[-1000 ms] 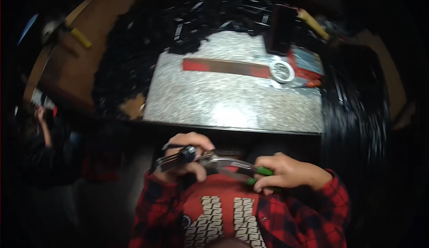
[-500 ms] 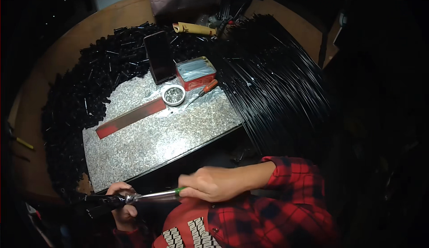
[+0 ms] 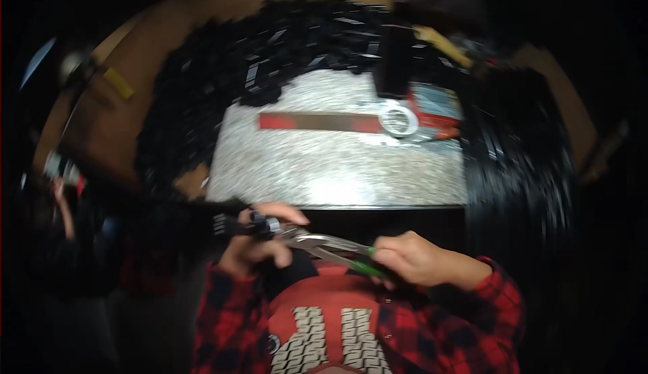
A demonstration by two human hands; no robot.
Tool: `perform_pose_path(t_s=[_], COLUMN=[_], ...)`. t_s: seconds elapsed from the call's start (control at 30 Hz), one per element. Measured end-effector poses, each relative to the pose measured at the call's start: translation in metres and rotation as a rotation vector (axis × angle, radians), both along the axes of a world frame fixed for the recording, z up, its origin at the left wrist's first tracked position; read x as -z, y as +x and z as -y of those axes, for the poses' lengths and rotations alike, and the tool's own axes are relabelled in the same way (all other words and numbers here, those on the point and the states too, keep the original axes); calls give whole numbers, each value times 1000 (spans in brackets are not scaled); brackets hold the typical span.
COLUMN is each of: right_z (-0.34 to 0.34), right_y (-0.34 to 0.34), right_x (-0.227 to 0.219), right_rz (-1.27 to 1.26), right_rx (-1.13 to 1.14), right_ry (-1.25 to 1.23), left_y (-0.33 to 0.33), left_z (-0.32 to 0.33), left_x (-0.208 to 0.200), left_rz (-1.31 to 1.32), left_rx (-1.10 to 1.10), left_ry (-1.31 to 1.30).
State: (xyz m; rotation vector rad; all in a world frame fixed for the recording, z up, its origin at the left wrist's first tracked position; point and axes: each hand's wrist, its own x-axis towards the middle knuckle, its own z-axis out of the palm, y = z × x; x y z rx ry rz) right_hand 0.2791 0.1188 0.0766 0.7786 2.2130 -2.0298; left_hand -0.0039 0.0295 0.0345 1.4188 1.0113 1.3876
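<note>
**Lighting and Picture Quality**

The scene is dim overall, with corners fading to black. Light falls from above onto the speckled metal plate [image 3: 337,165], producing a bright glare patch near its front edge. The whole frame shows motion blur; the black pile [image 3: 520,165] at right is smeared. Fisheye distortion bends the wooden table rim [image 3: 169,30]. The pliers [image 3: 331,247] catch a faint highlight.

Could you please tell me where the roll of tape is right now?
In the head view, the roll of tape lies on the speckled slab, toward its far right, at the right end of the flat red-tipped bar.
</note>
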Motion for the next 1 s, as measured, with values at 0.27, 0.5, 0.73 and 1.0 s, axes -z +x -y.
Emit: perform_pose_path(t_s=[0.27,0.5,0.73,1.0], right_z=[3,-5,-4,1], right_y=[-16,-26,-35,-46], right_x=[0,4,14,42], right_rz=[-74,-77,-63,-44], right_rx=[-123,-129,-200,-59], right_ry=[920,1056,719,700], left_y=[11,15,15,22], left_z=[8,7,9,11], left_x=[7,14,16,29], left_rz=[38,100,138,327], left_rx=[14,-15,-56,-106], left_ry=[-57,-120,-72,-103])
